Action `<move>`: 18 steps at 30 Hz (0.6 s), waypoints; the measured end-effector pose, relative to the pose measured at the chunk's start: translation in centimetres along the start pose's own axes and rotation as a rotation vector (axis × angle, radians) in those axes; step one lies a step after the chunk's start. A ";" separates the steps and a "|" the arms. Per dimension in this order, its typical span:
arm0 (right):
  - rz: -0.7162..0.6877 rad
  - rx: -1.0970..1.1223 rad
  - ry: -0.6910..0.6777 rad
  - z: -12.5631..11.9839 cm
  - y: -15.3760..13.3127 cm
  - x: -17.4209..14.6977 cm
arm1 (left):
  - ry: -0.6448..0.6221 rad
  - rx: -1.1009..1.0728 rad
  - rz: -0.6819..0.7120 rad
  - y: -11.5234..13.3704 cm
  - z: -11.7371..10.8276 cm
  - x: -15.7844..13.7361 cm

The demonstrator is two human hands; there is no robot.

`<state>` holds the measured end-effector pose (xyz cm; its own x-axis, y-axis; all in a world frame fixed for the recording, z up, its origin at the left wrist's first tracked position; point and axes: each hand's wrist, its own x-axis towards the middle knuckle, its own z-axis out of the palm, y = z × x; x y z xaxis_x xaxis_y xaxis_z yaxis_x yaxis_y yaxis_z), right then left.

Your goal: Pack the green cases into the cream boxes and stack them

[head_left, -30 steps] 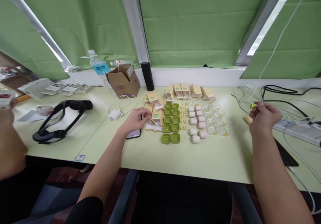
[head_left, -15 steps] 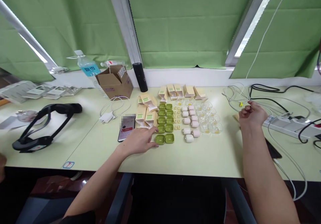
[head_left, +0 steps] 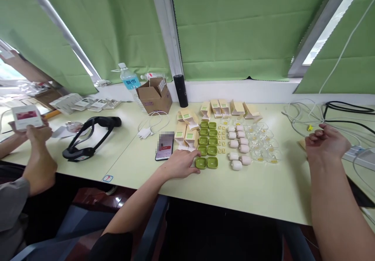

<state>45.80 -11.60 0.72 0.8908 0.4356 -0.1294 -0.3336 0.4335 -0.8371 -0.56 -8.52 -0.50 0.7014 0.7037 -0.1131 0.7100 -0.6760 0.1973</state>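
My left hand (head_left: 181,163) rests on the table with thumb and forefinger apart, at the left edge of the nearest green square dish (head_left: 201,162). Its fingertips seem to touch the dishes, which stand in two columns. To their right come small yellow curved pieces (head_left: 221,137), small white rounded pieces (head_left: 233,156) and pink ones (head_left: 244,148), then clear plastic pieces with yellow spots (head_left: 265,144). Over on the right, my right hand (head_left: 326,142) is raised near the white cables with its fingers curled in; nothing shows in it.
Cream paper boxes (head_left: 191,136) stand behind the dishes. A phone (head_left: 165,147), charger (head_left: 145,132), cardboard box (head_left: 156,102), black cylinder (head_left: 181,91) and black headset (head_left: 90,136) lie leftward. Another person's hands (head_left: 38,132) hold a white box (head_left: 27,117). A power strip (head_left: 361,157) is at right.
The view has swung left, so the table things appear further right. Another person's hands with a white box have come into view. My hands keep nearly the same pose.
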 end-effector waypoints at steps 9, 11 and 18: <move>-0.003 -0.015 0.000 0.5 -0.3 -1.1 | 0.045 -0.077 -0.014 -0.2 -0.5 -0.3; -0.007 -0.037 -0.011 0.6 -0.3 -1.3 | 0.161 -0.140 -0.019 -0.8 -1.1 -0.3; -0.048 -0.084 -0.035 0.3 0.1 -1.0 | 0.604 -0.661 0.034 -1.8 -3.5 3.9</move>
<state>44.75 -11.73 0.91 0.8935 0.4434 -0.0704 -0.2618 0.3873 -0.8840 0.64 -3.80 2.16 0.4361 0.8070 0.3983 0.3774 -0.5657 0.7331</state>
